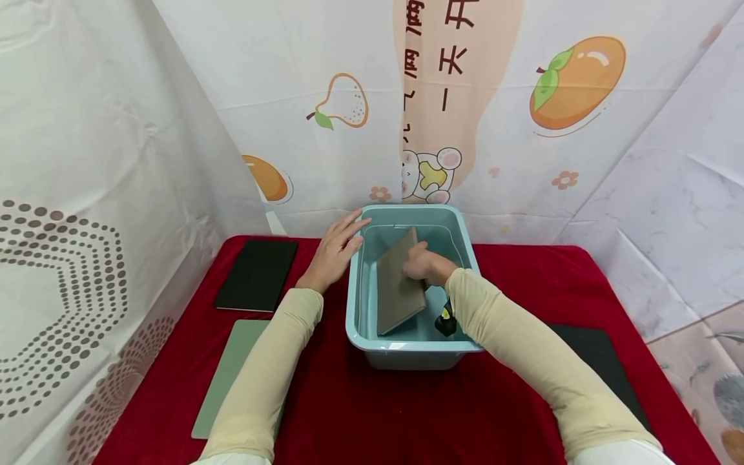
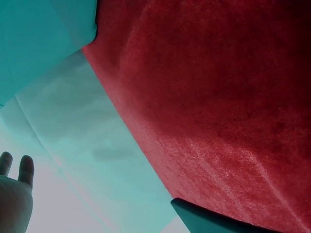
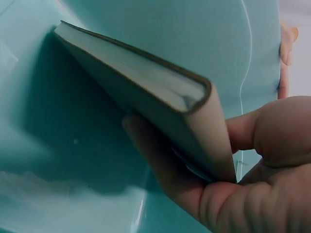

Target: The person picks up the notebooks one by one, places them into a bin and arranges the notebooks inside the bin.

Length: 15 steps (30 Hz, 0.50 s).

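Note:
A light blue plastic bin (image 1: 353,323) stands on the red cloth in the middle. Inside it a brown-covered notebook (image 1: 398,281) leans tilted against the left wall. My right hand (image 1: 427,263) grips the notebook by its spine edge; in the right wrist view the fingers (image 3: 160,165) curl under the brown notebook (image 3: 146,92) and the thumb lies on top. My left hand (image 1: 336,248) rests with straight fingers on the bin's far left rim. Only part of the left palm (image 2: 14,201) shows in the left wrist view.
A black notebook (image 1: 258,274) lies at the back left of the red tablecloth (image 1: 372,413), a pale green one (image 1: 223,378) in front of it. Another black notebook (image 1: 604,368) lies at the right, partly under my forearm. Printed curtains close in the back and sides.

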### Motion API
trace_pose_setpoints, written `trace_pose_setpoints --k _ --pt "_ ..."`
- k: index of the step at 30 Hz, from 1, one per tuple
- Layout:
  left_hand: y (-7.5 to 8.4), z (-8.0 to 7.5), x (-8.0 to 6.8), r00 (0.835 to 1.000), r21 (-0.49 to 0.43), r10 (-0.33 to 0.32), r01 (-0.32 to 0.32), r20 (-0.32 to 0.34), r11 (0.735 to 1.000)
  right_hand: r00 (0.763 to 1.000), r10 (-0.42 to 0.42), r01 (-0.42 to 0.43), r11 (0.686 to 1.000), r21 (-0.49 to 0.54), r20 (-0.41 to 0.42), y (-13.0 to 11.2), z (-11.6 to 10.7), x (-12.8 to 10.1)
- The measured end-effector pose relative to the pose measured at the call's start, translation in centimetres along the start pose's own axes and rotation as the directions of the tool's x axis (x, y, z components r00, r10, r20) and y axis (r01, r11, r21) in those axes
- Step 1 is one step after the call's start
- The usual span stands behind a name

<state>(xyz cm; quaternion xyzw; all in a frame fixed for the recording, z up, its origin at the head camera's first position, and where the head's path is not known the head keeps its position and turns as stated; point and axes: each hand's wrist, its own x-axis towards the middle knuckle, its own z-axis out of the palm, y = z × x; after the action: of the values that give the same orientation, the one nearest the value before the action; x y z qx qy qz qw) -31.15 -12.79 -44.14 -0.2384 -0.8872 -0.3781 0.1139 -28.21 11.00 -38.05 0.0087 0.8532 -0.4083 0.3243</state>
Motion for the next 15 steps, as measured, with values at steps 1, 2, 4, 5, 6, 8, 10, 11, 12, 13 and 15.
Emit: trace_pose_setpoints --k 1,2,4,5,6,8,10,11,12,13,15 --pt "-0.04 0.03 0.02 1.000 0.001 -0.001 0.001 0.000 1.000 1.000 -0.002 0.002 1.000 0.014 0.001 0.01 -0.02 0.04" --pt "-0.04 0.04 0.02 1.000 0.000 -0.002 0.002 -0.001 1.000 1.000 -0.006 0.005 1.000 0.029 0.004 -0.01 -0.03 0.03" --pt "-0.05 0.06 0.01 1.000 -0.002 -0.007 0.007 -0.001 1.000 1.000 -0.021 0.020 0.998 0.066 0.015 -0.06 -0.04 -0.05" --pt "-0.06 0.08 0.03 1.000 -0.003 -0.008 0.008 0.000 1.000 0.999 -0.030 0.028 0.996 0.084 0.023 -0.06 -0.05 -0.05" --pt "-0.09 0.10 0.05 1.000 -0.005 -0.008 0.008 0.000 1.000 0.999 -0.038 0.035 0.995 0.099 0.029 -0.07 -0.04 -0.11" --pt "-0.19 0.13 0.05 1.000 -0.007 -0.005 0.005 0.000 1.000 0.998 -0.051 0.046 0.991 0.122 0.040 -0.09 0.02 -0.17" --pt "-0.25 0.15 0.07 1.000 -0.009 -0.006 0.006 -0.002 1.000 0.997 -0.056 0.048 0.990 0.136 0.050 -0.09 0.12 -0.13" --pt "-0.27 0.15 0.07 1.000 -0.010 -0.007 0.006 -0.003 1.000 0.997 -0.052 0.044 0.989 0.138 0.051 -0.09 0.19 -0.09" --pt "-0.33 0.16 0.08 1.000 -0.010 -0.006 0.006 -0.003 1.000 0.997 -0.046 0.038 0.989 0.141 0.053 -0.09 0.27 -0.08" --pt "-0.33 0.16 0.06 1.000 -0.013 -0.006 0.006 -0.003 1.000 0.998 -0.040 0.032 0.989 0.141 0.055 -0.09 0.35 -0.04" --pt "-0.33 0.15 0.04 1.000 -0.018 -0.007 0.007 -0.004 1.000 0.998 -0.027 0.022 0.994 0.107 0.049 -0.11 0.49 0.02"
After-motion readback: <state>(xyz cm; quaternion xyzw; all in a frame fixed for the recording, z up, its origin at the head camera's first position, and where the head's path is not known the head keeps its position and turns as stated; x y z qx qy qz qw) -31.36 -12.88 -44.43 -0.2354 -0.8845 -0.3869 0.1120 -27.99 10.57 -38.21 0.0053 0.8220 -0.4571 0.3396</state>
